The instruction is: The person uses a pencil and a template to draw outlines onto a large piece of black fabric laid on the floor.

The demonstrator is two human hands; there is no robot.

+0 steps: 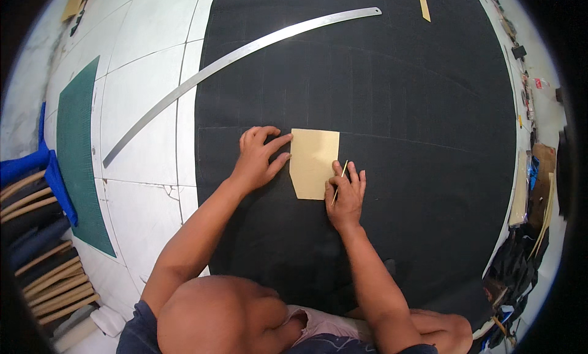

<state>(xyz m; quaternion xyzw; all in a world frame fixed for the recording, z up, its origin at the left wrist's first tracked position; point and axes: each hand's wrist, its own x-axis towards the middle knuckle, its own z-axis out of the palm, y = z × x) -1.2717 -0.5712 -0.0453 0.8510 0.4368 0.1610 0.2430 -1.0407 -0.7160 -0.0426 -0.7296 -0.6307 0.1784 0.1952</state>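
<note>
Hands (252, 164) apart, fingers (278, 144) bent, forearms (199, 231) slanting inward

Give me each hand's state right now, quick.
Left hand: open, thumb and index finger spread at the left edge of the tan card.
Right hand: closed on a thin stick.

Pale yellow card pattern piece (315, 161), flat on black fabric (429, 219); straight top edge along a faint pale line, lower left corner cut obliquely. Thin yellowish stick (340, 183), held in the right hand (345, 197) beside the card's lower right edge, slanting with its upper end toward the right. Fabric spread flat, marked with fine pale lines.
</note>
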